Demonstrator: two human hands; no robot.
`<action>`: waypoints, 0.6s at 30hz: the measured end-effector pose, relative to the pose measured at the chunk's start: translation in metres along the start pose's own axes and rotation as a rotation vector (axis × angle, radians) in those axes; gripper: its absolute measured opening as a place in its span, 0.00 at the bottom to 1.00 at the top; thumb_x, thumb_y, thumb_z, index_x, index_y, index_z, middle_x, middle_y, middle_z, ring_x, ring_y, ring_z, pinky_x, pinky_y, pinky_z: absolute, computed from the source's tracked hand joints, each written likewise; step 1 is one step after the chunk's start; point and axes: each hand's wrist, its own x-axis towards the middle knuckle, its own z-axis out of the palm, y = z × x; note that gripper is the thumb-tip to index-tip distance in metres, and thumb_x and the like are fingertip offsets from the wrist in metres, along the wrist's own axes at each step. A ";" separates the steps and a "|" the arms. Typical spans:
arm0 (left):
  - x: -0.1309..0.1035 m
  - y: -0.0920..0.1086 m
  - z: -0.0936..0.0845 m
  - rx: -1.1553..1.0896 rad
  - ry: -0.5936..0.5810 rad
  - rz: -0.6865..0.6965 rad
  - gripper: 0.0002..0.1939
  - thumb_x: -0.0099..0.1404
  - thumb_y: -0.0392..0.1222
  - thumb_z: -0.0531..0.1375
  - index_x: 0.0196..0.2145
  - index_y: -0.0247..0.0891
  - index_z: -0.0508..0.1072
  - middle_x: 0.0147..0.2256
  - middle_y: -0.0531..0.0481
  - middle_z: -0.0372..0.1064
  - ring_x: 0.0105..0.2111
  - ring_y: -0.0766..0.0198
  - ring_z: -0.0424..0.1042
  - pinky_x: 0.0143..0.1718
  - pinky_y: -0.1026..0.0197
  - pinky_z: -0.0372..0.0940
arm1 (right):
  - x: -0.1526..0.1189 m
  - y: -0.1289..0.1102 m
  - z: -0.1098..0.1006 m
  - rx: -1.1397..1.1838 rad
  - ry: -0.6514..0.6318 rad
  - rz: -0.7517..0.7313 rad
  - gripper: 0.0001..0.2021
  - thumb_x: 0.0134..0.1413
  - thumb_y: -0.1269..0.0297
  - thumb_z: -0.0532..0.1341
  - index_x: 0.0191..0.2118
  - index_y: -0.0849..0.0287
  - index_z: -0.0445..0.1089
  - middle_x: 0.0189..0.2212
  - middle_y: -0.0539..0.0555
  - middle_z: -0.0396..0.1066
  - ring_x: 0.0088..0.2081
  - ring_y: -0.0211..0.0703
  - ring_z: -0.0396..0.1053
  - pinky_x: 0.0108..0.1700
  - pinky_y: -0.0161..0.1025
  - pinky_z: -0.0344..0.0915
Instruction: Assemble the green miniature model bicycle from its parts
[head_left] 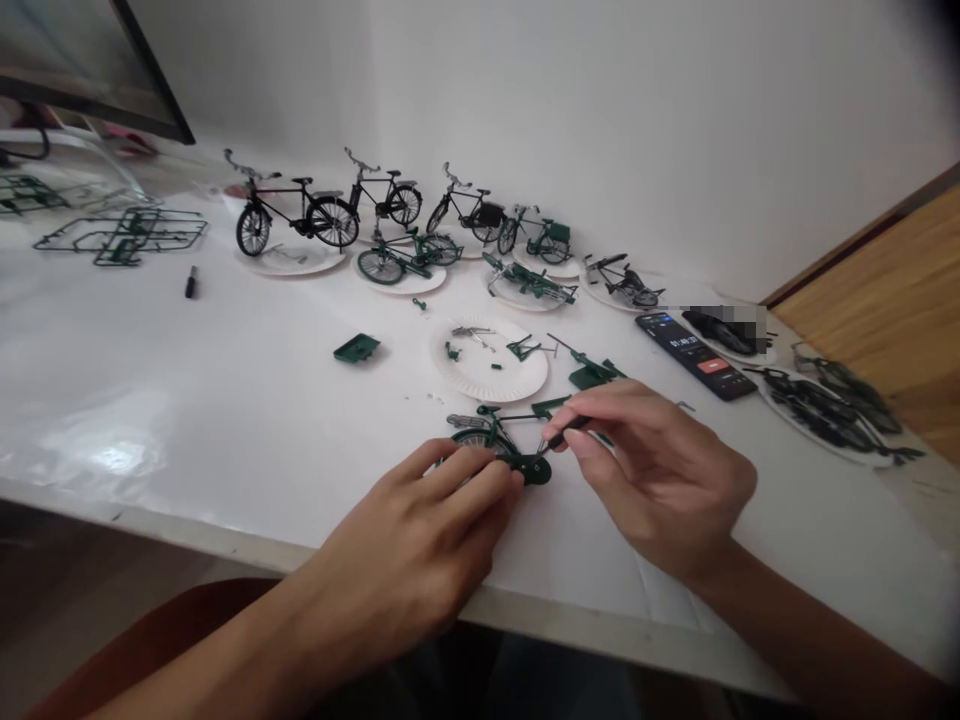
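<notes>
A partly built green model bicycle [511,432] is low over the table in front of me. My left hand [442,520] is closed on it, fingers covering much of its rear wheel and lower frame. Between thumb and forefinger, my right hand [645,470] pinches a small screwdriver [568,432] with a black handle. Its thin shaft slants down to the bicycle's dark green chain guard [537,470]; whether the tip sits in a screw is too small to tell. Just beyond the hands, a paper plate [450,378] carries small green and silver parts, with green frame pieces [592,372] to its right.
Several model bicycles, one a tall black one [300,205], stand or lie on paper plates along the back. A phone [697,355] lies at the right. Green part frames [127,235], another small screwdriver [191,283] and a green tray-like part [357,348] lie leftward. A monitor [90,60] overhangs the left.
</notes>
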 end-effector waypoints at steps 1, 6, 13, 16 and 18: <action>0.000 0.000 0.000 -0.003 0.000 0.000 0.06 0.71 0.31 0.57 0.39 0.27 0.74 0.48 0.39 0.70 0.46 0.52 0.67 0.45 0.49 0.64 | 0.000 0.000 0.000 -0.008 0.004 0.005 0.23 0.54 0.84 0.62 0.51 0.53 0.75 0.39 0.55 0.75 0.39 0.47 0.74 0.36 0.47 0.75; 0.001 0.000 -0.001 -0.012 -0.017 -0.018 0.06 0.71 0.31 0.57 0.36 0.28 0.73 0.46 0.40 0.70 0.43 0.53 0.67 0.42 0.49 0.64 | -0.002 0.002 0.000 -0.029 -0.025 0.014 0.23 0.53 0.84 0.63 0.51 0.52 0.76 0.39 0.54 0.76 0.39 0.47 0.74 0.38 0.47 0.76; 0.000 0.000 -0.001 0.007 -0.003 -0.012 0.06 0.71 0.32 0.57 0.39 0.28 0.74 0.50 0.39 0.70 0.49 0.51 0.68 0.47 0.48 0.65 | -0.002 0.001 0.000 -0.033 -0.006 0.016 0.22 0.53 0.82 0.64 0.50 0.52 0.76 0.39 0.54 0.76 0.39 0.47 0.75 0.36 0.45 0.77; 0.001 0.000 -0.001 0.014 -0.003 -0.012 0.06 0.71 0.31 0.57 0.39 0.27 0.74 0.50 0.39 0.70 0.49 0.50 0.68 0.47 0.48 0.65 | -0.002 0.000 0.000 -0.045 -0.009 0.023 0.21 0.54 0.81 0.64 0.50 0.51 0.76 0.39 0.54 0.76 0.39 0.47 0.75 0.37 0.46 0.77; 0.002 0.000 -0.002 0.020 -0.003 -0.013 0.06 0.71 0.31 0.57 0.39 0.27 0.74 0.50 0.39 0.70 0.49 0.50 0.68 0.47 0.48 0.65 | -0.001 0.000 0.000 -0.058 -0.016 0.026 0.20 0.55 0.80 0.64 0.50 0.50 0.76 0.39 0.54 0.76 0.39 0.47 0.76 0.37 0.46 0.78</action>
